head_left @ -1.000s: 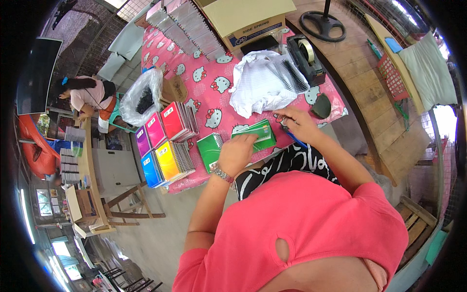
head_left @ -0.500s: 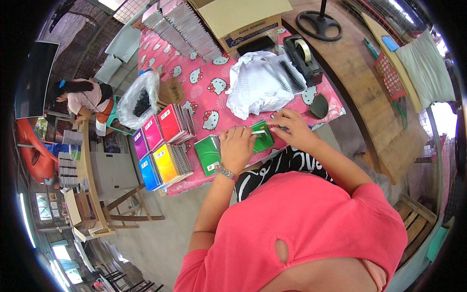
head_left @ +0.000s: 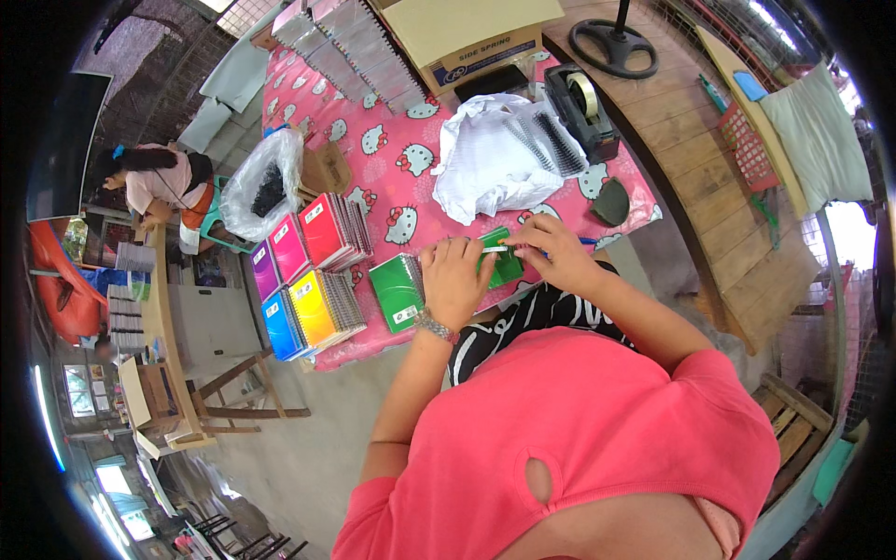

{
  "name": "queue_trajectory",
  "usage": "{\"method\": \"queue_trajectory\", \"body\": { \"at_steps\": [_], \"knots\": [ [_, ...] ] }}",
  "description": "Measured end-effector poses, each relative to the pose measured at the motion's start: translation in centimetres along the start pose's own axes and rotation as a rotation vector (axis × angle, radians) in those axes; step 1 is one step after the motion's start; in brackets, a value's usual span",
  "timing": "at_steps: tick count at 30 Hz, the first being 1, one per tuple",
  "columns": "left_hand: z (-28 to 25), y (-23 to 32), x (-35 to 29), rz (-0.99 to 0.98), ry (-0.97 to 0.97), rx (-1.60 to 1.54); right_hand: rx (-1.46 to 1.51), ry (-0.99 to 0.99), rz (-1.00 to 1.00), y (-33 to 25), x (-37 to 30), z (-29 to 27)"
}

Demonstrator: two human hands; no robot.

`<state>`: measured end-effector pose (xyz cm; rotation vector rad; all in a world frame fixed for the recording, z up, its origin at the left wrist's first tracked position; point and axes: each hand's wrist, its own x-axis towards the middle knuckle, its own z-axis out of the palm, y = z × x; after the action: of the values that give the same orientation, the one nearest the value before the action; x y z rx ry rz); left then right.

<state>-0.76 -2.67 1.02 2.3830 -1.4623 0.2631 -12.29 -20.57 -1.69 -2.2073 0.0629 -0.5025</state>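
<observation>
A green spiral notebook (head_left: 505,270) lies near the table's front edge between my hands, with a narrow white strip (head_left: 496,249) across it. My left hand (head_left: 453,280) presses on its left side, fingers bent and thumb by the strip. My right hand (head_left: 560,257) is pinched at the strip's right end; what its fingertips hold is too small to make out. A thin blue object shows just beyond the right hand. Left of my left wrist is a stack of green notebooks (head_left: 394,292), partly covered by that hand.
Farther left stand stacks of red (head_left: 325,231), yellow (head_left: 317,303) and other coloured notebooks. Behind are a plastic bag (head_left: 266,187), white cloth (head_left: 476,168), tape dispenser (head_left: 581,107), dark green round object (head_left: 610,203) and cardboard box (head_left: 476,47). Another person (head_left: 168,177) sits at far left.
My right hand has shifted slightly left and down along the strip, and the blue object now shows beside it. My left hand stays on the notebook. The whole view has shifted a little.
</observation>
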Motion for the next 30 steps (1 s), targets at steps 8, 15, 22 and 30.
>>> {"method": "queue_trajectory", "body": {
  "at_steps": [8,15,22,30],
  "knots": [
    [1.2,1.4,0.1,0.045,0.051,-0.138,0.071,-0.098,0.069,-2.2,0.3,-1.4],
    [0.7,1.4,0.0,0.055,0.001,-0.147,0.062,-0.036,0.226,1.3,0.5,-2.7],
    [0.4,1.3,0.3,0.101,-0.027,-0.163,-0.614,-0.042,0.294,11.9,-2.3,-10.1],
    [0.4,1.3,-1.3,-0.046,0.033,0.103,0.432,-0.337,0.240,4.9,3.9,-6.7]
  ]
}}
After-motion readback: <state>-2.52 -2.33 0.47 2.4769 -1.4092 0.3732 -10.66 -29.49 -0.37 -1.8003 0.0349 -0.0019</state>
